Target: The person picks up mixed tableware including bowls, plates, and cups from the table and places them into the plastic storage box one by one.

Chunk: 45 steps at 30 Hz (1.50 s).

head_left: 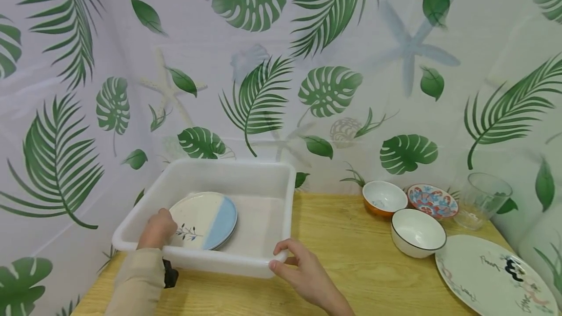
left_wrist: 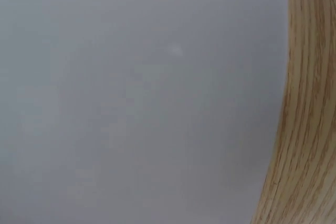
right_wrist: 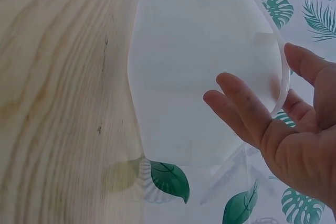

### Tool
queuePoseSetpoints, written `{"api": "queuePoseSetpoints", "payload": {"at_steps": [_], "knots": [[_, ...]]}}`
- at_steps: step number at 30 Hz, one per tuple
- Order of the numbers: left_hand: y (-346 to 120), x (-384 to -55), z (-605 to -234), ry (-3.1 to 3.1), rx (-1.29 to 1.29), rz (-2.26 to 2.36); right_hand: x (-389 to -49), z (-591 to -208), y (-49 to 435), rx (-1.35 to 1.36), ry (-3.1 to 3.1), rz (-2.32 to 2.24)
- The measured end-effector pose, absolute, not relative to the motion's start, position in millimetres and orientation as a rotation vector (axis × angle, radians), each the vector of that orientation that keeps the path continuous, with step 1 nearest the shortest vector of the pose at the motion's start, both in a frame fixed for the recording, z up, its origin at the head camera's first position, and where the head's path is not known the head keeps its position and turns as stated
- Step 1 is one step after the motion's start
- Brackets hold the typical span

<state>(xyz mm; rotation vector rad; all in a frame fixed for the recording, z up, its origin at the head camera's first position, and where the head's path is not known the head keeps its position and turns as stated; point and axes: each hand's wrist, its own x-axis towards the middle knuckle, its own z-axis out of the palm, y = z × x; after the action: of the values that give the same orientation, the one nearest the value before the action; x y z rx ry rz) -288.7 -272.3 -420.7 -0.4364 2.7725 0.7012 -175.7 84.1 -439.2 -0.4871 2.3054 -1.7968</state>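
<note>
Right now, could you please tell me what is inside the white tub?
A cream and blue plate, with the left hand at its edge; whatever lies under the plate is hidden.

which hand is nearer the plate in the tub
Left. The left hand is at the left edge of the plate; the right hand, farther, grips the near right corner of the tub.
</note>
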Motion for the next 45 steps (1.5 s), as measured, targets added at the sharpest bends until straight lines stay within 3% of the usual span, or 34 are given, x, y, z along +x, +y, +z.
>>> {"api": "queuePoseSetpoints", "payload": {"at_steps": [24, 45], "knots": [[-269, -303, -416, 3.129, -0.566, 0.671, -178, -437, 85, -0.597, 2.421, -1.744], [-257, -282, -412, 3.226, -0.577, 0.968, -175, -439, 86, -0.557, 2.463, -1.708]]}}
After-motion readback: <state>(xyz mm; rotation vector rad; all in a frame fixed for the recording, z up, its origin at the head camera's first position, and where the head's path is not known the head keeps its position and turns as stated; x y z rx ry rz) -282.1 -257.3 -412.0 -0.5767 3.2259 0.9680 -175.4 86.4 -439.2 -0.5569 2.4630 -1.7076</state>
